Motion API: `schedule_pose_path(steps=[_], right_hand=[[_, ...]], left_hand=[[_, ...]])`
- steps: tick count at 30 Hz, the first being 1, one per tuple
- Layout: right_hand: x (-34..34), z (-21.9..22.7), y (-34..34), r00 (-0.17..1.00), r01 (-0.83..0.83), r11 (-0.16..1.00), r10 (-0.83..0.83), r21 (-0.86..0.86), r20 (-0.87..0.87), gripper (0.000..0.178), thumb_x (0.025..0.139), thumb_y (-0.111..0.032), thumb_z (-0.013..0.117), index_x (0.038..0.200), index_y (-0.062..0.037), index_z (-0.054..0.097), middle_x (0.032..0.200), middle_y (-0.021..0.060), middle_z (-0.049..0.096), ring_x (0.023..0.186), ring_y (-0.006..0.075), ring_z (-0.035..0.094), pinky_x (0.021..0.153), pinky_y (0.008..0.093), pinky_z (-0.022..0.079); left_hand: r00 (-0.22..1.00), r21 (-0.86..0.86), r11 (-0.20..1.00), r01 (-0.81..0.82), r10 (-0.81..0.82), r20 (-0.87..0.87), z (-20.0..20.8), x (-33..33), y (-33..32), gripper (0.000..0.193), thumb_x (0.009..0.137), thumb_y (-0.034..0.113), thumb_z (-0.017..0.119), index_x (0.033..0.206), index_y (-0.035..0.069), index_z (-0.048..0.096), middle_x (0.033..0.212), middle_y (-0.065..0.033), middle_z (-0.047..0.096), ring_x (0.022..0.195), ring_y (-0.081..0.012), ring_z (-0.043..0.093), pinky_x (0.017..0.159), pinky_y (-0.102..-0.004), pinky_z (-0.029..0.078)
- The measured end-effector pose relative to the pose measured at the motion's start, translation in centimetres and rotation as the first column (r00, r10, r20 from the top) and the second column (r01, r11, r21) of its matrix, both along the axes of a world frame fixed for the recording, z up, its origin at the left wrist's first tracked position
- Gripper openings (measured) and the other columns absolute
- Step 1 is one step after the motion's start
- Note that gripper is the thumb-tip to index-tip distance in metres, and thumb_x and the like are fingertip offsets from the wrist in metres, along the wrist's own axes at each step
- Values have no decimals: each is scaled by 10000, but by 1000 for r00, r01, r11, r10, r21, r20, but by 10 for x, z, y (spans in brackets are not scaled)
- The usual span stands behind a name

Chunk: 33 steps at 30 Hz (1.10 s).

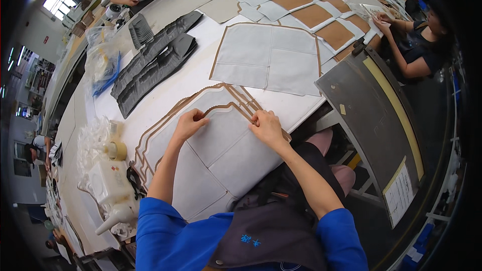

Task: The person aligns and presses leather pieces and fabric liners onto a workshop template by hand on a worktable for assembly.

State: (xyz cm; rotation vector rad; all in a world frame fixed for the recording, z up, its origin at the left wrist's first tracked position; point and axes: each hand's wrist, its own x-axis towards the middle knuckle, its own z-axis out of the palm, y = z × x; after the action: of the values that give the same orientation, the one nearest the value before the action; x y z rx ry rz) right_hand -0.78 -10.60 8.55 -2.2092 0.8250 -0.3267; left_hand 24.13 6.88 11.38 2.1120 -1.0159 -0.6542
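Observation:
A stack of pale grey-white sewn panels (228, 143) with brown edges lies in front of me, partly over my lap. Straight seams cross the top panel. My left hand (190, 124) is closed, with thumb and fingers pinching the top panel's curved far edge. On the same panel's brown edge, farther right, my right hand (267, 128) is closed too, its fingertips bent down at the corner. Brown edges of several panels beneath fan out beyond both hands. Farther back, a similar white panel (268, 57) lies flat on the white table (208, 78).
Black folded pieces (155, 65) lie at left beyond a tape roll (116, 150), a white jug (108, 180) and crumpled plastic. A dark metal board (369, 120) stands close on my right. Brown and white pieces (326, 25) cover the far table. Co-workers handle pieces at far left and right.

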Motion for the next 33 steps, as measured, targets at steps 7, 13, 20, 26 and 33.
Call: schedule_pose_path(steps=[7, 13, 20, 26, 33], right_hand=[[-78, 23, 35, 971, -130, 970, 82, 206, 225, 362, 840, -211, 820, 1124, -25, 695, 1045, 150, 759, 977, 348, 723, 887, 437, 556], [-233, 120, 65, 949, -205, 882, 72, 425, 308, 136, 895, -2, 757, 1030, 4, 739, 901, 128, 738, 805, 266, 730, 725, 335, 556], [-363, 253, 1, 859, 463, 869, -394, -172, 327, 192, 851, -84, 828, 977, 28, 736, 877, 139, 729, 802, 239, 718, 730, 331, 532], [-477, 270, -141, 698, 689, 723, -644, -48, 314, 197, 959, -148, 739, 1018, 38, 706, 842, 19, 690, 769, 63, 611, 677, 249, 484], [-559, 125, -211, 492, 786, 395, -866, -475, 94, 233, 935, -175, 740, 1086, 0, 712, 1027, 89, 706, 954, 264, 662, 834, 401, 504]], left_hand=[[956, -195, 944, 267, -233, 181, 102, -47, 52, 220, 845, 82, 828, 868, -20, 635, 771, -76, 550, 702, -178, 504, 645, -326, 419], [785, -249, 817, 520, -343, 516, 268, -149, 77, 155, 759, 76, 865, 885, 40, 782, 788, -86, 711, 682, -202, 709, 601, -323, 533], [903, -526, 790, 315, -419, -89, 275, -183, -133, 155, 918, 138, 810, 929, 6, 729, 787, 22, 639, 702, -60, 562, 632, -219, 429], [653, -490, 654, 576, -729, -206, 152, -300, -352, 384, 965, 231, 799, 730, 70, 542, 717, 108, 472, 653, -15, 376, 550, -252, 275], [677, -330, 592, 735, -670, 303, 75, -401, -418, 223, 931, 179, 780, 1047, 4, 707, 812, -93, 682, 767, -235, 663, 734, -392, 531]])
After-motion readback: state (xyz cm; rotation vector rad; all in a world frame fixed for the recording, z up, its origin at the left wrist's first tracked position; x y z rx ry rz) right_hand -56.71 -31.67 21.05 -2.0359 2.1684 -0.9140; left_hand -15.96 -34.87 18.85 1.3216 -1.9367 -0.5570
